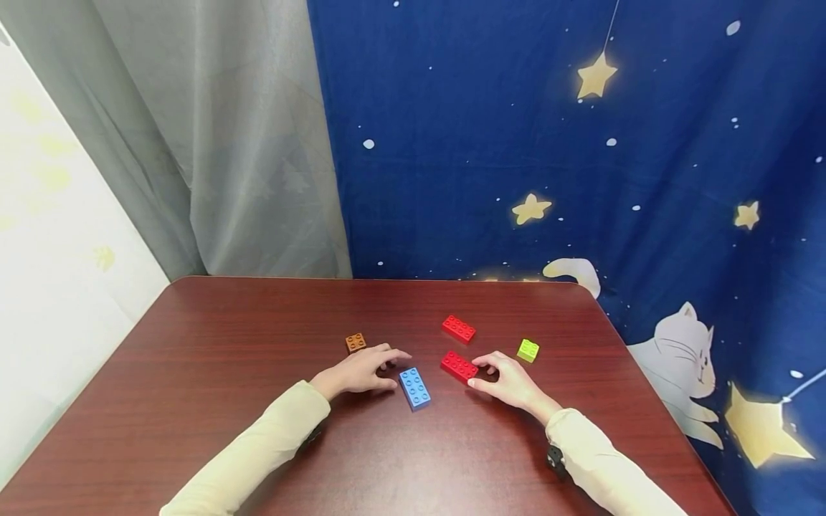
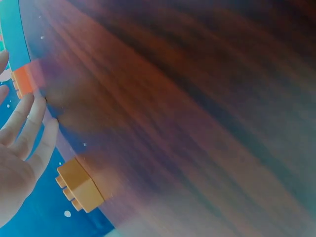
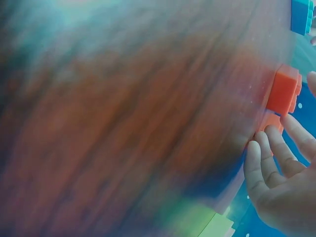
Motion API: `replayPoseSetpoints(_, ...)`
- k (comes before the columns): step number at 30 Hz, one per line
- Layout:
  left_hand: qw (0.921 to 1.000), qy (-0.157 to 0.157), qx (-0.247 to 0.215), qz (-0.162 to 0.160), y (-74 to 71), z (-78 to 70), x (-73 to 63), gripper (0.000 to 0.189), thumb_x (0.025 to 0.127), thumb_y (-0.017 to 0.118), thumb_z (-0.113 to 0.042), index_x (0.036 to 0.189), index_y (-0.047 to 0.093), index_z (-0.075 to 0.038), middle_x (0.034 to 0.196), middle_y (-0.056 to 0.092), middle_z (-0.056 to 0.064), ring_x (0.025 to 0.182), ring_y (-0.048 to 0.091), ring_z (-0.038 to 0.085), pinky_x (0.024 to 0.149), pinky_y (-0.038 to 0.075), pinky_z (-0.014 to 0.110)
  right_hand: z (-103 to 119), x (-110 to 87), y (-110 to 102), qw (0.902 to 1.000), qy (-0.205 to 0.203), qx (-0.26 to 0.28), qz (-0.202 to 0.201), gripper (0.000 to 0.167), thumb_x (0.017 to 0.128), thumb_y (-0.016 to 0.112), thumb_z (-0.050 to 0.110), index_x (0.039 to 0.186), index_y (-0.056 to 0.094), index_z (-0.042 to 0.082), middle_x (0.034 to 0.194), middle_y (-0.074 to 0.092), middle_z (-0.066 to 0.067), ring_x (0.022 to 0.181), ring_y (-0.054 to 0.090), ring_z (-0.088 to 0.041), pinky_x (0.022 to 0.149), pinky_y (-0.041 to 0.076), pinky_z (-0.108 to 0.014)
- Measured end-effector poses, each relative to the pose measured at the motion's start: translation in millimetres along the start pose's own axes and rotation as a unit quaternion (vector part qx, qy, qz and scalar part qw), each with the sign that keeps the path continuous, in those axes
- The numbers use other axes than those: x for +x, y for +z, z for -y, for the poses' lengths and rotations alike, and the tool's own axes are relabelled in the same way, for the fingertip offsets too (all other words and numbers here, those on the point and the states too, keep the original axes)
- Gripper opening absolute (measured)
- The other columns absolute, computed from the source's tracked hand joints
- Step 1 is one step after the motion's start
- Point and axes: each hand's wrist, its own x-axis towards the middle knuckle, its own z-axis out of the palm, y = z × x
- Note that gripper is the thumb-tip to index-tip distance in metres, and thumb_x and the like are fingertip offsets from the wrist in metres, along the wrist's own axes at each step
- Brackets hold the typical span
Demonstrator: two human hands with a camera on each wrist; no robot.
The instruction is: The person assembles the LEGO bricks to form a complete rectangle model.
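Observation:
My left hand (image 1: 361, 369) is just left of a blue eight-stud toy brick (image 1: 414, 388), its fingers loosely bent and thumb apart, with nothing between them. Behind that hand lies a small brown brick (image 1: 355, 342), which looks yellowish in the left wrist view (image 2: 80, 185). At the right end of the nearer red brick (image 1: 459, 366) is my right hand (image 1: 506, 381). Its thumb and index finger are spread, the fingertips right at the brick's edge. In the right wrist view the index fingertip overlaps the lower end of this red brick (image 3: 284, 90), and the thumb stands apart.
A second red brick (image 1: 459, 329) lies farther back, behind the nearer one. To the right of it is a small lime-green brick (image 1: 528, 350). The dark red-brown table (image 1: 258, 315) ends at a rounded back edge before a blue star-patterned curtain (image 1: 452, 179).

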Motion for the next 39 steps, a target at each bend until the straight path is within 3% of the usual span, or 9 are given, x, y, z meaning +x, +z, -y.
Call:
replayPoseSetpoints(9, 0.9991, -0.001, -0.038, 0.020, 5.2, -3.1, 11.4, 0.054, 0.076, 0.069, -0.018, 0.126, 0.047, -0.017, 0.099, 0.049, 0.003, 0.090, 0.046, 0.018, 0.077, 0.038, 0.032, -2, 4.1, 4, 0.9992, 0.004, -0.037, 0.012, 0.043, 0.067, 0.075, 0.035, 0.100, 0.062, 0.010, 0.084, 0.054, 0.003, 0.071, 0.049, -0.012, 0.063, 0.041, -0.025)
replayPoseSetpoints(18, 0.9986, -0.012, -0.021, 0.047, 7.8, -8.6, 18.3, 0.049, 0.074, 0.066, -0.015, 0.121, 0.052, -0.020, 0.103, 0.046, 0.002, 0.095, 0.038, 0.018, 0.075, 0.031, 0.036, 7, 6.0, 3, 0.9970, 0.037, -0.064, 0.026, 0.043, 0.066, 0.076, 0.034, 0.100, 0.062, 0.011, 0.082, 0.052, 0.004, 0.072, 0.046, -0.012, 0.061, 0.039, -0.027)
replayPoseSetpoints(26, 0.9992, -0.003, -0.017, 0.035, 8.5, -6.2, 19.0, 0.038, 0.071, 0.067, -0.014, 0.107, 0.058, -0.017, 0.098, 0.047, 0.002, 0.092, 0.040, 0.019, 0.072, 0.030, 0.036, 6, 5.9, 4, 0.9976, 0.040, -0.054, 0.019, 0.038, 0.066, 0.077, 0.031, 0.095, 0.062, 0.013, 0.080, 0.050, 0.005, 0.070, 0.045, -0.011, 0.060, 0.039, -0.026)
replayPoseSetpoints(39, 0.9949, 0.020, -0.098, 0.012, 6.2, 2.9, 12.6, 0.032, 0.071, 0.070, -0.007, 0.100, 0.059, -0.007, 0.084, 0.051, 0.008, 0.077, 0.049, 0.024, 0.068, 0.040, 0.028, -5, 5.3, 1, 0.9998, -0.004, 0.000, 0.018, 0.035, 0.070, 0.075, 0.020, 0.100, 0.062, 0.008, 0.084, 0.053, -0.002, 0.069, 0.048, -0.016, 0.061, 0.041, -0.025)
